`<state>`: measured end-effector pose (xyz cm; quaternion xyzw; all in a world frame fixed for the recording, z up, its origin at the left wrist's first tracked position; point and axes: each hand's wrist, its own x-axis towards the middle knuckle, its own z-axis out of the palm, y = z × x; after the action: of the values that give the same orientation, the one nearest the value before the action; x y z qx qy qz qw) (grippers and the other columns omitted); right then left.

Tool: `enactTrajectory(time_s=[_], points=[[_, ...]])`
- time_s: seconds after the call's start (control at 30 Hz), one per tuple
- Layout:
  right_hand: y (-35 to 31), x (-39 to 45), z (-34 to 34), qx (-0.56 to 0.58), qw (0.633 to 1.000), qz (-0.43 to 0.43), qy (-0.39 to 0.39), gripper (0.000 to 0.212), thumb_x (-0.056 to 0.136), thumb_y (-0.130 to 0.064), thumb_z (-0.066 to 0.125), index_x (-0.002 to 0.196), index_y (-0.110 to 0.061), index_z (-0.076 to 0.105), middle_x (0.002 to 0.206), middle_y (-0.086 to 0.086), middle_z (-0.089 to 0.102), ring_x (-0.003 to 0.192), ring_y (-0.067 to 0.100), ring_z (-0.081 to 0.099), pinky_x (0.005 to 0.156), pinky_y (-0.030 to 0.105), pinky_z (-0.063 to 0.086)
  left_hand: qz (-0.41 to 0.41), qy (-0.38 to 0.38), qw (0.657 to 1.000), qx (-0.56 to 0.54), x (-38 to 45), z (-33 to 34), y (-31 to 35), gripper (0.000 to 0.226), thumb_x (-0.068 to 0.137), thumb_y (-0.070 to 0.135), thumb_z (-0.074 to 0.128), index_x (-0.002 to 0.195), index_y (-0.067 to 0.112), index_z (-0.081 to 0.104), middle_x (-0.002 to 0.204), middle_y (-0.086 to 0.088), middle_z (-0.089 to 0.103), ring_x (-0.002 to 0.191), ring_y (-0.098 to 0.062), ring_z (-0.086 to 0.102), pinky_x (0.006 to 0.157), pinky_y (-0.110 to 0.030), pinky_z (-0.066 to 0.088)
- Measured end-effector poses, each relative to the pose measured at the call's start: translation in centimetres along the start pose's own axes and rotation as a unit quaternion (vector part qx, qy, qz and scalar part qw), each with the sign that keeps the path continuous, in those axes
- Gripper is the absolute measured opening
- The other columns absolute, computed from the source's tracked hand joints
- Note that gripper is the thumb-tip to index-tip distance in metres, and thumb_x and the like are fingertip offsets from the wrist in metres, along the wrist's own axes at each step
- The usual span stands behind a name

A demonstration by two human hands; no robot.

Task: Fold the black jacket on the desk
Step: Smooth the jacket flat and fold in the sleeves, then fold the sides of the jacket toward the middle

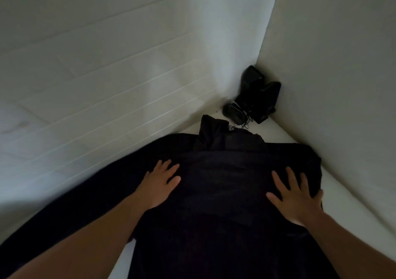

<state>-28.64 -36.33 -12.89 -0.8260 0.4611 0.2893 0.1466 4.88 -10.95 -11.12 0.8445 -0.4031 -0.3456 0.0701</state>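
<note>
The black jacket lies spread across the white worktop, collar toward twelve o'clock, while the left hand and right hand press flat on it, each grip wide and holding nothing, probably smoothing the cloth for folding.

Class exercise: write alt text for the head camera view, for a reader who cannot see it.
Two bare hands, left hand and right hand, press flat with fingers spread on a black jacket laid across a white desk. Its collar points to the far corner, where small black devices and cables sit against white walls.
</note>
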Motion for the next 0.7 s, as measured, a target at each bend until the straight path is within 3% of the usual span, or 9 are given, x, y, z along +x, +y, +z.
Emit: enactTrajectory(time_s=[0.1, 0.17, 0.23, 0.3, 0.37, 0.47, 0.53, 0.6, 0.7], points=[[-3.4, -1.9, -2.9, -0.009, 1.000, 0.009, 0.018, 0.071, 0.096, -0.066, 0.032, 0.161, -0.042, 0.014, 0.173, 0.001, 0.002, 0.156, 0.040, 0.001, 0.115, 0.078, 0.010, -0.037, 0.120, 0.978, -0.165, -4.7, -1.2, -3.7, 0.048, 0.107, 0.036, 0.050, 0.155, 0.030, 0.044, 0.156, 0.006, 0.044, 0.140, -0.012, 0.042, 0.120, -0.030, 0.029], [-7.7, -3.7, -4.3, -0.007, 0.995, -0.057, 0.085, 0.057, 0.098, -0.050, 0.040, 0.153, -0.036, 0.038, 0.167, -0.003, 0.024, 0.154, 0.034, 0.015, 0.115, 0.075, 0.019, -0.110, 0.162, 0.970, -0.141, -8.5, -0.8, -8.6, 0.045, 0.105, 0.024, 0.056, 0.150, 0.023, 0.052, 0.149, 0.000, 0.051, 0.134, -0.021, 0.051, 0.116, -0.035, 0.038], [-13.1, -5.5, -5.0, 0.024, 0.981, -0.157, 0.114, 0.051, 0.099, -0.043, 0.044, 0.149, -0.034, 0.045, 0.162, -0.009, 0.034, 0.152, 0.025, 0.024, 0.118, 0.067, 0.022, -0.190, 0.208, 0.958, -0.058, -12.6, -0.1, -14.8, 0.042, 0.099, 0.017, 0.064, 0.141, 0.016, 0.062, 0.140, -0.014, 0.060, 0.124, -0.035, 0.059, 0.108, -0.047, 0.048], [-18.6, -7.4, -5.0, 0.055, 0.964, -0.242, 0.095, 0.053, 0.100, -0.039, 0.045, 0.152, -0.032, 0.043, 0.163, -0.008, 0.032, 0.152, 0.020, 0.025, 0.122, 0.059, 0.023, -0.282, 0.221, 0.933, 0.033, -16.9, 0.6, -20.8, 0.041, 0.087, 0.015, 0.076, 0.128, 0.010, 0.072, 0.120, -0.027, 0.067, 0.106, -0.048, 0.065, 0.094, -0.055, 0.055], [-23.6, -8.9, -4.4, 0.052, 0.950, -0.299, 0.072, 0.057, 0.101, -0.037, 0.046, 0.157, -0.028, 0.036, 0.167, -0.005, 0.026, 0.154, 0.022, 0.021, 0.124, 0.054, 0.023, -0.354, 0.210, 0.909, 0.072, -20.7, 1.2, -25.6, 0.048, 0.073, 0.013, 0.086, 0.120, 0.007, 0.076, 0.112, -0.038, 0.063, 0.096, -0.059, 0.062, 0.086, -0.064, 0.052], [-29.5, -10.5, -2.3, 0.022, 0.934, -0.353, 0.051, 0.064, 0.101, -0.036, 0.047, 0.161, -0.026, 0.025, 0.170, 0.000, 0.019, 0.155, 0.028, 0.017, 0.123, 0.053, 0.027, -0.378, 0.256, 0.887, 0.071, -23.7, 1.6, -29.7, 0.068, 0.071, 0.017, 0.091, 0.133, 0.006, 0.066, 0.130, -0.050, 0.047, 0.115, -0.068, 0.046, 0.096, -0.075, 0.037], [-32.1, -11.1, -0.5, 0.007, 0.932, -0.363, 0.022, 0.068, 0.100, -0.036, 0.049, 0.162, -0.027, 0.021, 0.170, 0.001, 0.016, 0.155, 0.031, 0.016, 0.122, 0.054, 0.028, -0.384, 0.296, 0.873, 0.052, -24.0, 1.1, -30.3, 0.070, 0.086, 0.027, 0.080, 0.146, 0.004, 0.052, 0.138, -0.047, 0.044, 0.128, -0.063, 0.041, 0.107, -0.069, 0.032], [-34.2, -11.8, 1.2, -0.001, 0.932, -0.364, -0.003, 0.072, 0.099, -0.036, 0.051, 0.162, -0.028, 0.017, 0.171, 0.001, 0.014, 0.155, 0.032, 0.015, 0.122, 0.054, 0.028, -0.397, 0.302, 0.866, 0.014, -24.1, -0.1, -30.5, 0.070, 0.094, 0.030, 0.068, 0.153, 0.006, 0.041, 0.135, -0.041, 0.052, 0.123, -0.058, 0.050, 0.105, -0.063, 0.040], [-36.4, -12.9, 2.8, -0.024, 0.932, -0.361, -0.035, 0.075, 0.098, -0.037, 0.051, 0.163, -0.029, 0.014, 0.171, 0.000, 0.010, 0.155, 0.031, 0.013, 0.123, 0.054, 0.027, -0.432, 0.161, 0.886, -0.057, -24.6, -2.4, -31.0, 0.084, 0.093, 0.034, 0.065, 0.161, 0.012, 0.022, 0.142, -0.031, 0.054, 0.126, -0.045, 0.057, 0.101, -0.048, 0.049]])
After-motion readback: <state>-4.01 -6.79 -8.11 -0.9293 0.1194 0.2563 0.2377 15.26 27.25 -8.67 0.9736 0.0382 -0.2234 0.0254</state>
